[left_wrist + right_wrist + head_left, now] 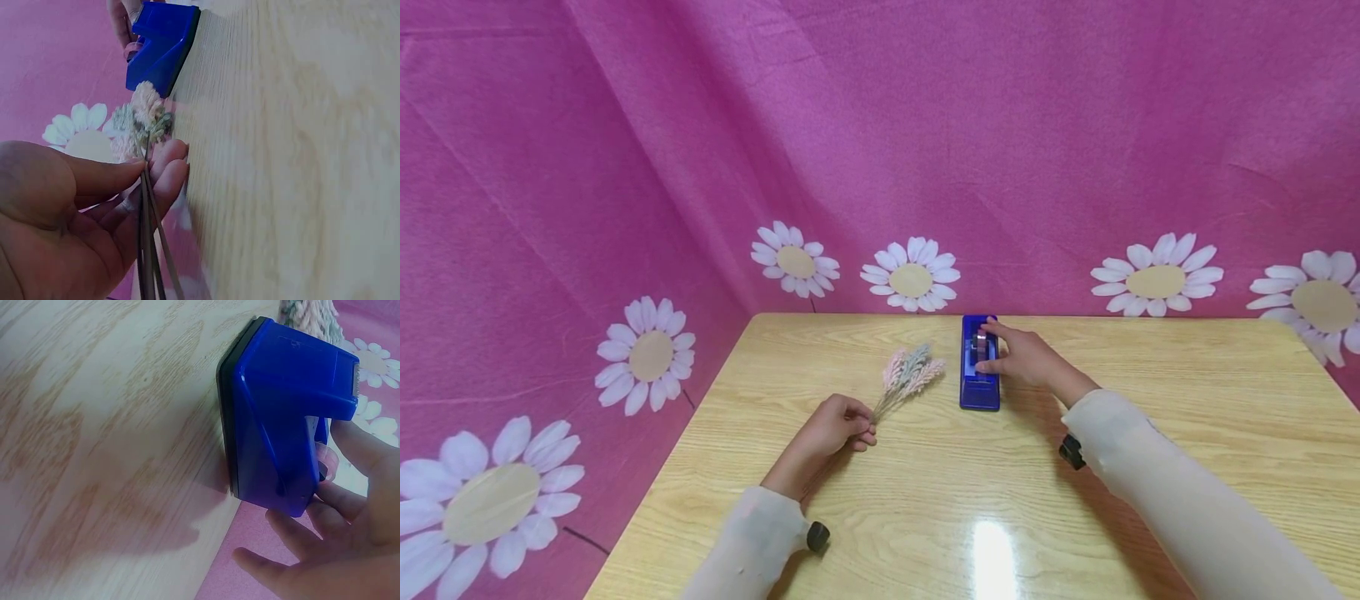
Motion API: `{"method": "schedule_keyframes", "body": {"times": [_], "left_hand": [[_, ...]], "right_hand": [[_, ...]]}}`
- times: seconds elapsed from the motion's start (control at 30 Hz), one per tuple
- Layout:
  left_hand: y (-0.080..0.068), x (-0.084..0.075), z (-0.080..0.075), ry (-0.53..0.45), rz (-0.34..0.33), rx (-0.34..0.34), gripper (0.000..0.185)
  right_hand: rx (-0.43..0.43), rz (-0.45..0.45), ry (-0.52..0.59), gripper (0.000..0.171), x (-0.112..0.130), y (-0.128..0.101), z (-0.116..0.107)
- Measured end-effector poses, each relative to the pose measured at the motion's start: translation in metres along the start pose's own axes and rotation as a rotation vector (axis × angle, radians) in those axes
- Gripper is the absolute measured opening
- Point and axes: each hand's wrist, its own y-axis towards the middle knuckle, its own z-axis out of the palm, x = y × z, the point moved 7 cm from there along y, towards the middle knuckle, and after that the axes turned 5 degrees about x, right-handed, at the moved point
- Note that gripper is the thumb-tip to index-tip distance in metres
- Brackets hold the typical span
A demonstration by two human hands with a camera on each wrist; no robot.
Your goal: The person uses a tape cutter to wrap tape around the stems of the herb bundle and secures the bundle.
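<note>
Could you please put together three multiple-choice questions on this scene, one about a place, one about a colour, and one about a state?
1. Where does the tape dispenser stand relative to the dried flower sprig?
A. To its right, towards the back of the table
B. To its left, at the near edge
C. On top of it

2. What colour is the tape dispenser?
A. Red
B. Blue
C. White

3. What is the left hand doing?
A. Lying flat and holding nothing
B. Pinching the sprig's stems
C. Pressing on the dispenser

Answers:
1 A: the head view shows it right of the sprig, near the table's far edge.
2 B: it is blue in every view.
3 B: the left wrist view shows fingers closed on the stems, while the right hand rests on the dispenser.
</note>
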Motion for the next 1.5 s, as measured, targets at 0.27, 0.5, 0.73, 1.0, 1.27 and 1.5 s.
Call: {"method": "schedule_keyframes", "body": {"times": [0.27,0.5,0.73,1.0,1.27,1.5], "left_hand": [[0.017,0.0,0.008,-0.074,-0.003,-0.078,0.024],[0.031,0.003,0.014,-0.14,0.006,-0.111,0.031],[0.044,-0.002,0.021,-0.156,0.035,-0.126,0.034],[0.056,-0.008,0.029,-0.245,0.057,-0.178,0.034],[0.065,-0.011,0.035,-0.302,0.06,-0.216,0.037],[0.071,-0.015,0.037,-0.313,0.072,-0.241,0.035]], "right_hand": [[0.01,0.007,0.001,0.08,0.0,0.0,0.0],[0.016,0.016,0.008,0.082,0.001,-0.001,0.0],[0.02,0.023,0.001,0.084,-0.001,0.0,-0.001],[0.012,0.017,-0.01,0.082,-0.001,0.0,-0.002],[0.016,0.018,-0.011,0.082,-0.001,0.0,-0.002],[0.021,0.02,-0.001,0.082,-0.001,0.0,-0.001]]}}
